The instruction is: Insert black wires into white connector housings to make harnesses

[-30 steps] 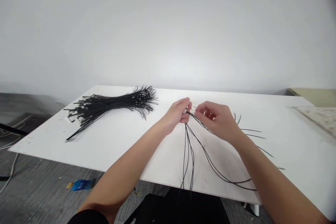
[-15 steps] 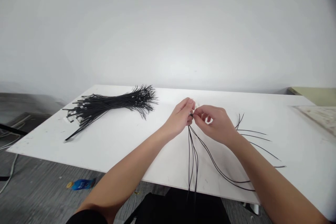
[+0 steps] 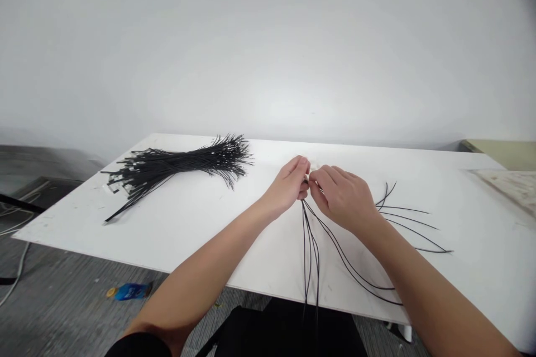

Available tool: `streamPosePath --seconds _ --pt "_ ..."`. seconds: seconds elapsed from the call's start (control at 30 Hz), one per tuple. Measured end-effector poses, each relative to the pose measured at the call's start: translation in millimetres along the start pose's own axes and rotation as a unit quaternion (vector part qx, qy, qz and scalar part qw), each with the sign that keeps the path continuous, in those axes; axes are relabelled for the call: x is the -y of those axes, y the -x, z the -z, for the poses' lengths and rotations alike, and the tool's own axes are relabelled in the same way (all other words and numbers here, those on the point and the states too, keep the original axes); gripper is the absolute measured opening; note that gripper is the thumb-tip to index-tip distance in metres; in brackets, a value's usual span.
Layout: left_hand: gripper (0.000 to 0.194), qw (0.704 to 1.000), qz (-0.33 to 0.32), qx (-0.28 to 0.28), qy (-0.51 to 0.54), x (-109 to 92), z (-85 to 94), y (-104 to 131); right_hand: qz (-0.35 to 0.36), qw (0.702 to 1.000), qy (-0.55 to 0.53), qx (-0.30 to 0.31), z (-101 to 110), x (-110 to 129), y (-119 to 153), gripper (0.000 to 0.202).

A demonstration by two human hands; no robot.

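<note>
Black wires [image 3: 318,256] are held above the white desk [image 3: 188,234], near its front edge, in the pair of bare hands I follow from afar. The left hand [image 3: 288,181] has them, thumb and fingers drawn tight, while several strands hang past the desk's edge and others run beneath the right forearm [image 3: 422,259]. Newly curled, the right hand [image 3: 341,195] brings its narrowed fingertips just beside the left; what they pinch is hidden, so I cannot tell whether they grip. For the work in hand, I judge this to mean close fingertip handling at one spot on the wires. One second earlier, I saw a gap between the hands with wires showing across it; now it has nearly closed. Two loose tips [image 3: 449,251] at right, slightly apart half a second ago, now converge. The large black bundle [image 3: 184,162] lies at left, unmoved.
</note>
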State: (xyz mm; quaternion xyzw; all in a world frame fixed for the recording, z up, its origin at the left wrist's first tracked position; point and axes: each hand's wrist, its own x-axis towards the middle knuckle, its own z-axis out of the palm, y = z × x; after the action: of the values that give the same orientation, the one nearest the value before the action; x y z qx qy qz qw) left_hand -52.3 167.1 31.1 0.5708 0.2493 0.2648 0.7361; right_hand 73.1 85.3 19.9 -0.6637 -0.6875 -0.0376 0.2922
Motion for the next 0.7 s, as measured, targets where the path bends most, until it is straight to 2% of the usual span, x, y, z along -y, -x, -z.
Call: streamPosePath --seconds 0.23,0.43,0.53,0.7 --pt "0.034 1.0 0.011 0.017 -0.017 -1 2.1 -2 -0.027 0.999 -0.041 0.019 2 5 2 0.017" --pt "0.035 0.999 -0.009 0.032 -0.016 2 3.1 -3 -0.098 0.981 -0.16 0.054 4 6 1 0.015" --pt "0.037 1.0 -0.015 0.027 0.002 1 3.1 -3 -0.142 0.95 -0.265 0.09 10 5 -2 0.02" --pt "0.036 0.999 0.038 0.001 0.032 -4 1.9 -3 -0.195 0.855 -0.458 0.147 29 -8 -7 0.021"
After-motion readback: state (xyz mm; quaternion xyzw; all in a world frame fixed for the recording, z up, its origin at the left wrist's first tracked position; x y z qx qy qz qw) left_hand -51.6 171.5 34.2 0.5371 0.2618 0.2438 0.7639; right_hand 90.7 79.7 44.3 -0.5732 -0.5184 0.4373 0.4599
